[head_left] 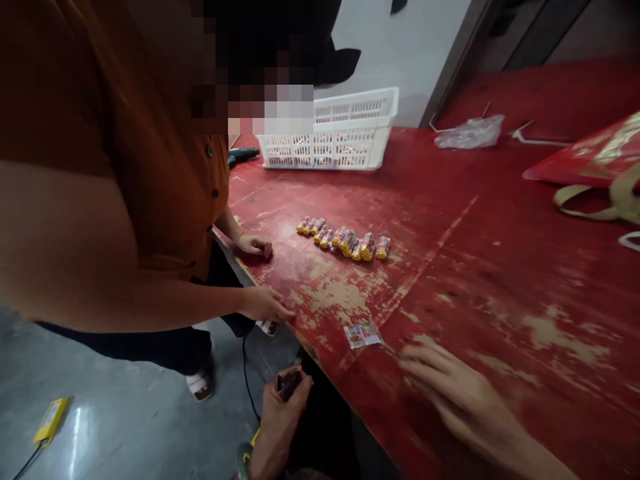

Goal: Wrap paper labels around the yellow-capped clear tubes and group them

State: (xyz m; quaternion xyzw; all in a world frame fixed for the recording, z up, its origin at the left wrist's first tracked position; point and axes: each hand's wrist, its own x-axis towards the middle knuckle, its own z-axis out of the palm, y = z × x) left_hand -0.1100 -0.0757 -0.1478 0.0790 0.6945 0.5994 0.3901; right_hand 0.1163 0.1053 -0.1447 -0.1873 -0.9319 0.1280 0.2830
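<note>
Red bench point(500, 280), and your left hand point(281, 408) pinches a dark piece point(289, 384) just off its edge, your blurred right hand point(457, 387), its grip I can't tell, is by the flat printed packet point(363, 335) near that edge, and a light fingertip touch looks best.

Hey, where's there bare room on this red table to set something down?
The red tabletop has a broad bare stretch between your right hand and the clear plastic bag; a smaller patch lies between the yellow-ended packets and the flat printed wrapper. It's crowded along the packet row and by the co-worker's hands.
</note>
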